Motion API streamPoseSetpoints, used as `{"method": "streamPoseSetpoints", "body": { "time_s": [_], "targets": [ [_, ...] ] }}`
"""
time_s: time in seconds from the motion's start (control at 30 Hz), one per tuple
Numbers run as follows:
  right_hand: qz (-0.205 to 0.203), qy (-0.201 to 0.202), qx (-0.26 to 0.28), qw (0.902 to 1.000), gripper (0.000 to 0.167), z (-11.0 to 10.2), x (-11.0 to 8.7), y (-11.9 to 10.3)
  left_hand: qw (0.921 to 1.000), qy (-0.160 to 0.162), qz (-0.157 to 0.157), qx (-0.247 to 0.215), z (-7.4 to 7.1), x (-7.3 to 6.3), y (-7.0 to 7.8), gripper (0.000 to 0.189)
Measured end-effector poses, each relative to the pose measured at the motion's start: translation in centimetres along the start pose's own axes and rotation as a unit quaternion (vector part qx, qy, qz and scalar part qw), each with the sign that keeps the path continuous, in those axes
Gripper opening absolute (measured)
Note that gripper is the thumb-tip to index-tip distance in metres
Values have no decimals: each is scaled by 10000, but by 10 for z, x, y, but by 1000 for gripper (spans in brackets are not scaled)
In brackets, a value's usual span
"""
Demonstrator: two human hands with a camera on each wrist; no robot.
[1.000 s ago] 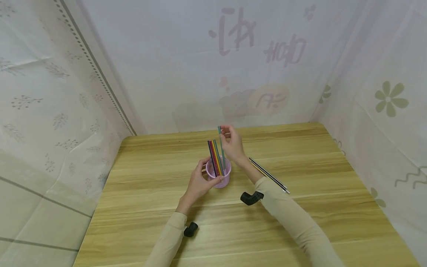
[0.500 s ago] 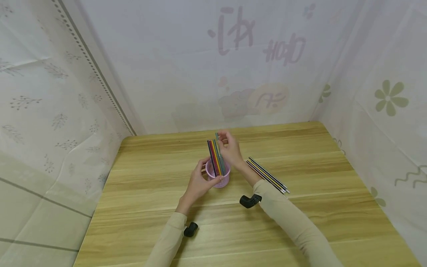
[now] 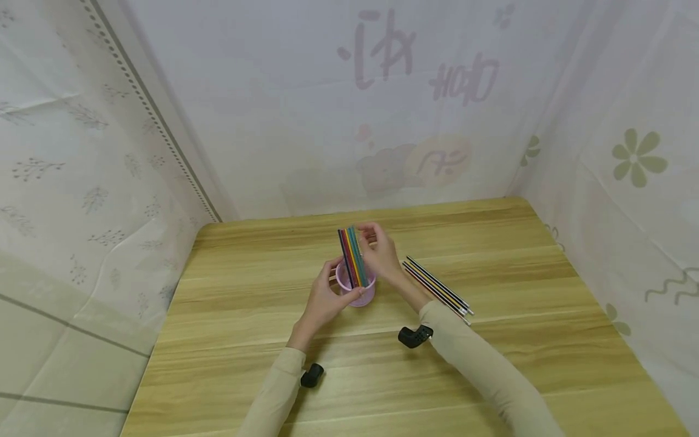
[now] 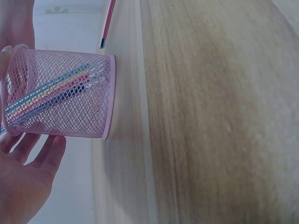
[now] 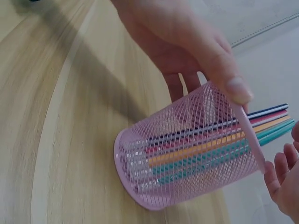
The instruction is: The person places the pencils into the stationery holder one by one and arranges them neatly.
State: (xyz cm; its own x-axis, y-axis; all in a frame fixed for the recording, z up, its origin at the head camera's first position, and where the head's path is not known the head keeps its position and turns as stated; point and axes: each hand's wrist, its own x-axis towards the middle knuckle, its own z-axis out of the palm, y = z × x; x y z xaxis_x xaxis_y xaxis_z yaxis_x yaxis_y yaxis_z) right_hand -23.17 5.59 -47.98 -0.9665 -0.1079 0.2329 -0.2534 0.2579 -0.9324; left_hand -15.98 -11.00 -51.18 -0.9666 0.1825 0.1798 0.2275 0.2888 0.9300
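Note:
My left hand (image 3: 323, 301) grips a pink mesh pen cup (image 3: 364, 298), with the thumb over the near rim and the fingers round the side. Inside lean several pencils (image 3: 351, 249): dark blue, red, yellow and two teal ones. Through the mesh of the cup (image 4: 60, 116) in the left wrist view, their lower ends show near its base. My right hand (image 3: 380, 252) is beside the tops of the teal pencils, its fingers loosely bent. In the right wrist view that hand (image 5: 286, 182) appears at the right edge near the rim, with no pencil visibly between its fingers.
Several loose pencils (image 3: 437, 288), black, yellow and red with white ends, lie side by side on the wooden table (image 3: 246, 273) right of the cup, partly beneath the right forearm. Patterned white cloth (image 3: 306, 121) hangs behind the table and at both sides.
My right hand has lowered a teal pencil into the cup, beside the other teal one, and its fingers have loosened from it. The left hand keeps its hold on the cup.

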Motion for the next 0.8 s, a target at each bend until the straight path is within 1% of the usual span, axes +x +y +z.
{"method": "streamPoseSetpoints", "body": {
  "time_s": [0.1,0.13,0.27,0.43,0.47,0.67,0.7,0.8],
  "targets": [
    [-27,81,10,10000,27,-4,-1,2,10000,44,-8,25,3,3,-15,85],
    [-38,117,1,9999,27,-5,0,3,10000,51,-2,8,3,3,-17,85],
    [-52,198,-33,9998,27,-13,0,6,9999,86,34,-76,2,3,-20,83],
    [-59,248,-134,9996,26,-26,1,11,9999,124,53,26,2,2,-18,83],
    [-46,250,-159,9995,25,-30,-1,6,9999,115,15,12,2,1,-13,83],
    [10,300,-352,9989,24,-52,-1,16,10000,-6,-14,-94,-4,-5,22,81],
    [15,329,-395,9987,24,-55,1,23,10000,-27,25,-71,-5,-6,23,81],
    [38,461,-554,9974,23,-64,1,31,10000,-83,34,-28,-6,-6,24,81]
  ]
}}
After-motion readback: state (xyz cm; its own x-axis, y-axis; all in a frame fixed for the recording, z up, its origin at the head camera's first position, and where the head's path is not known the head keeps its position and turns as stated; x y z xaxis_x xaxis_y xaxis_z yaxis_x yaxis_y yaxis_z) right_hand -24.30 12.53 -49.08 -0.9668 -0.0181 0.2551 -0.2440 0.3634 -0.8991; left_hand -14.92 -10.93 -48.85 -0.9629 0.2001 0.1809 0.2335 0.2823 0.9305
